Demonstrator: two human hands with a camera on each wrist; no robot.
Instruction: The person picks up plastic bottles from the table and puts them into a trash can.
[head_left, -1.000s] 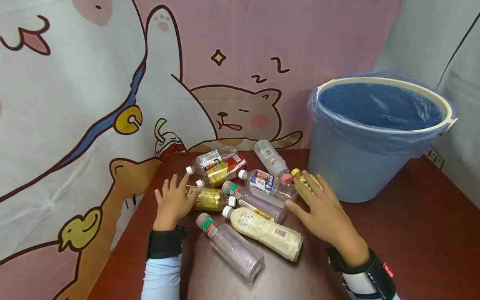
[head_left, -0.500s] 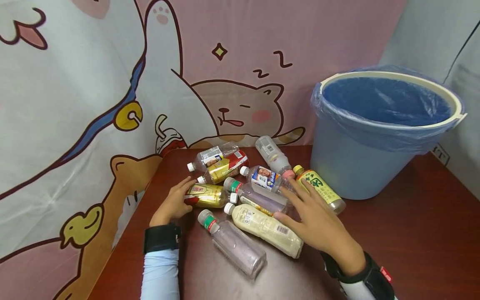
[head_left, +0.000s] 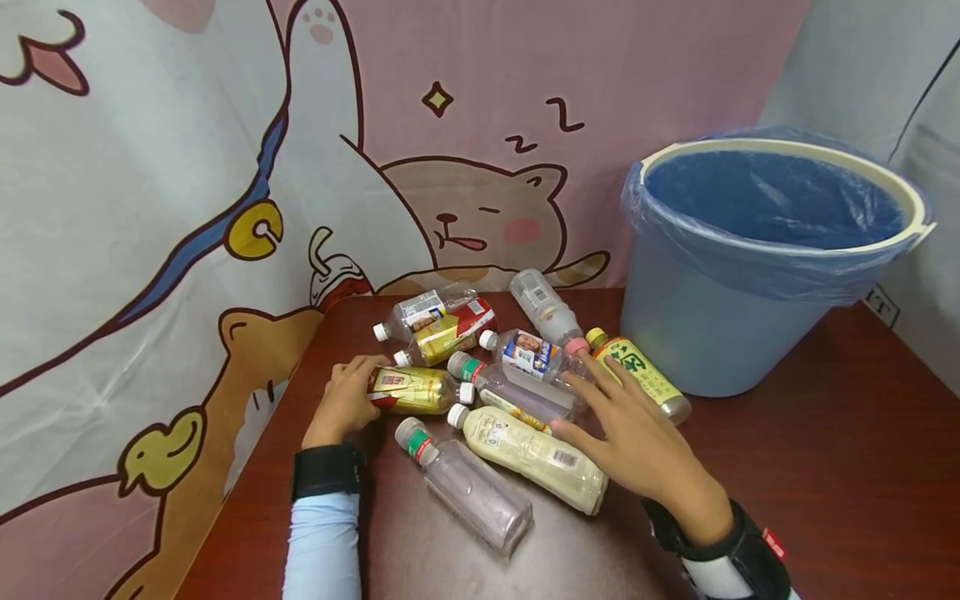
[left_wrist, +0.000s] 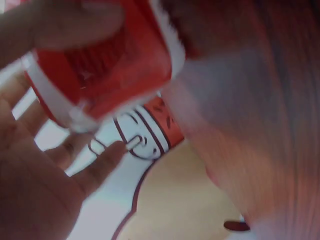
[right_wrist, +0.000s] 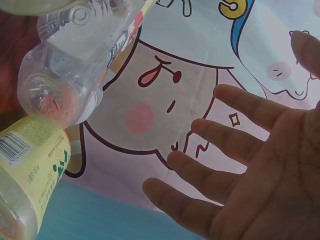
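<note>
Several plastic bottles lie in a heap on the dark red table (head_left: 825, 467). My left hand (head_left: 351, 390) grips the base end of a gold-and-red labelled bottle (head_left: 417, 391); in the left wrist view its red base (left_wrist: 100, 70) sits between thumb and fingers. My right hand (head_left: 600, 412) is spread flat with straight fingers over a clear green-capped bottle (head_left: 517, 398) and the end of a cream-coloured bottle (head_left: 532, 457). The right wrist view shows the spread right hand (right_wrist: 235, 165) holding nothing, with a clear bottle's base (right_wrist: 60, 95) and a yellow-green tea bottle (right_wrist: 30, 170) beside it.
A big blue bin (head_left: 750, 333) lined with a blue bag stands at the back right, close to the tea bottle (head_left: 637, 373). A clear bottle (head_left: 468, 490) lies nearest me. A cartoon curtain (head_left: 150, 208) hangs along the left and back edges.
My left hand has curled its fingers round the gold-and-red bottle. My right hand has slid left off the tea bottle, toward the cream bottle.
</note>
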